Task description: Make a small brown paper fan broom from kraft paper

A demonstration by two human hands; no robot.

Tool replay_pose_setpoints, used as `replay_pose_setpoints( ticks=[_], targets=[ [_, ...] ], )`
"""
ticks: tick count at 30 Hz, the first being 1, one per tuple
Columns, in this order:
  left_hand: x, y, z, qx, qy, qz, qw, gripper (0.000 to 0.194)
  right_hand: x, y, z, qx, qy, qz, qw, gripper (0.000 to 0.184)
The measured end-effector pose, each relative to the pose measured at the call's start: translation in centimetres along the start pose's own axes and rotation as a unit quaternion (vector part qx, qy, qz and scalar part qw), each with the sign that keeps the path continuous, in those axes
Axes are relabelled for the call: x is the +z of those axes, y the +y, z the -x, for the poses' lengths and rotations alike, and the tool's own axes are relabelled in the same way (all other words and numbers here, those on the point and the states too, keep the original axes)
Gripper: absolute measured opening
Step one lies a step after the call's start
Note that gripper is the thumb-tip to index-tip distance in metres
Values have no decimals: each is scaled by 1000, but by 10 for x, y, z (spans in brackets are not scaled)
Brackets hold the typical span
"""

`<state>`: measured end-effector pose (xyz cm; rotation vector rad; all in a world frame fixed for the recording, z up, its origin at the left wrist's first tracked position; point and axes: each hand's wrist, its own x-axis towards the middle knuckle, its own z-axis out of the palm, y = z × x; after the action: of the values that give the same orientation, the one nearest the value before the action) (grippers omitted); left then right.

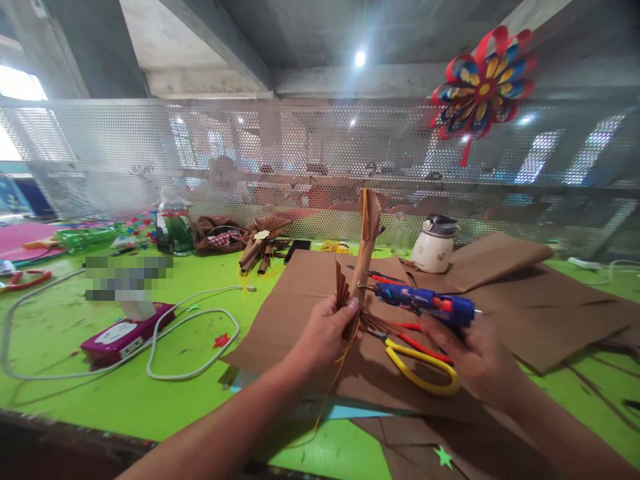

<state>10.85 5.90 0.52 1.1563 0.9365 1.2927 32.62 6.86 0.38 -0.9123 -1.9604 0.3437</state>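
Observation:
In my left hand [325,330] is a folded brown paper craft [367,247], held upright with pleated fan parts and a yellow string [325,407] trailing down from it. My right hand [475,353] grips a blue hot glue gun [420,300], whose nozzle points left and meets or nearly meets the brown paper. Below the glue gun lie yellow-handled scissors [423,377] and a red-handled tool [425,350] on brown paper sheets [295,313].
A purple power strip [125,333] with a white cable [190,373] lies at left. Further back stand a green-filled jar [175,230], a finished paper craft [263,237] and a white jug [435,247]. More brown sheets [550,320] cover the right. A perforated screen [310,147] closes off the back.

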Motion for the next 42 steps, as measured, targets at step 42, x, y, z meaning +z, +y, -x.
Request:
replay_pose_setpoints(
  ticks=[42],
  targets=[
    [-5,-7,-10,-32,-4,86,996,18,-3,165,-76,-7,-132,304,943,26]
  ],
)
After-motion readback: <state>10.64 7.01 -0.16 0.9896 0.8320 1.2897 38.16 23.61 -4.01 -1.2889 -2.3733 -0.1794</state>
